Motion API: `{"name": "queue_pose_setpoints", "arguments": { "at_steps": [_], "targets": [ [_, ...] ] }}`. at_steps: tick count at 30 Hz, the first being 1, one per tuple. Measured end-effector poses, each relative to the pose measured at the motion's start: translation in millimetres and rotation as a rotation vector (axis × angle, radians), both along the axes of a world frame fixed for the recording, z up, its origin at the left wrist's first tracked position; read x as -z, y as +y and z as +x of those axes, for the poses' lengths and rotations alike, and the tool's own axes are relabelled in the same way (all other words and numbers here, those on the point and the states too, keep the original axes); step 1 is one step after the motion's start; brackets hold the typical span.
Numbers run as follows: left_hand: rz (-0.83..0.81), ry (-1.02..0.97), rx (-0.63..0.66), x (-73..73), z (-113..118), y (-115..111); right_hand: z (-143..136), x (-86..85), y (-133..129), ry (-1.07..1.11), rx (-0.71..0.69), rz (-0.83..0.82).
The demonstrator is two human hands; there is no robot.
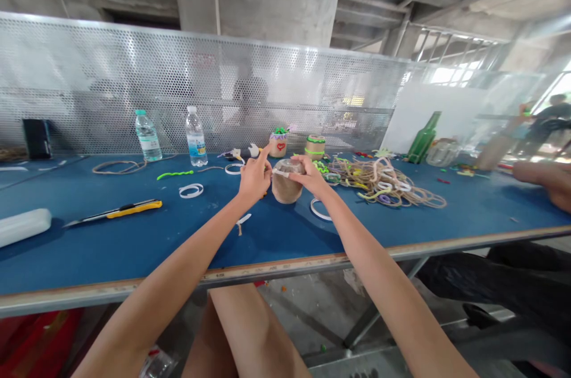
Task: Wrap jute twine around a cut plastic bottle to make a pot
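Observation:
A round jar (286, 189) wrapped in tan cord stands upright on the blue table, a pale strip around its upper part. My right hand (309, 175) is closed on the jar's right side and rim, thumb across the front. At the jar's left, my left hand (256, 176) has its index finger raised and the other fingers curled in; whether they pinch the pale strip's end is too small to tell. Behind stand a decorated jar (279, 145) with a red heart and a jar (315, 146) with green bands.
A yellow cutter (134, 208) and a white roll (25, 227) lie left, two water bottles (148, 140) behind. Tangled cords (383, 180) and a green bottle (423, 141) are right. White rings (191, 191) lie nearby. Another person's arm (542, 179) rests at the far right.

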State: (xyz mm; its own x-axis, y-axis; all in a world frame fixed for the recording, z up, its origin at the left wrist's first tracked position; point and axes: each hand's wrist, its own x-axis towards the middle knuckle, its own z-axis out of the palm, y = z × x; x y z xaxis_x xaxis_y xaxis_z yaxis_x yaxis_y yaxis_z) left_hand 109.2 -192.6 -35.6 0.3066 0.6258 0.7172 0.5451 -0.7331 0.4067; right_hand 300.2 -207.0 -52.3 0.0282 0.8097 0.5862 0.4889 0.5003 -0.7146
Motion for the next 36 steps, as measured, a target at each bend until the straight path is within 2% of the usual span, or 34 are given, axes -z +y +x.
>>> {"name": "queue_pose_setpoints", "arguments": {
  "at_steps": [12,27,36],
  "targets": [
    [0.036,0.007,-0.014,3.4,1.8,9.6,0.0,-2.4,-3.4,0.004,-0.017,-0.027],
    [0.086,0.002,-0.005,7.4,1.2,8.8,-2.5,-4.2,-6.7,-0.018,-0.004,-0.049],
    [0.134,0.013,0.089,11.5,0.7,17.1,-13.2,5.2,-1.1,0.002,0.083,0.026]
  ]
}}
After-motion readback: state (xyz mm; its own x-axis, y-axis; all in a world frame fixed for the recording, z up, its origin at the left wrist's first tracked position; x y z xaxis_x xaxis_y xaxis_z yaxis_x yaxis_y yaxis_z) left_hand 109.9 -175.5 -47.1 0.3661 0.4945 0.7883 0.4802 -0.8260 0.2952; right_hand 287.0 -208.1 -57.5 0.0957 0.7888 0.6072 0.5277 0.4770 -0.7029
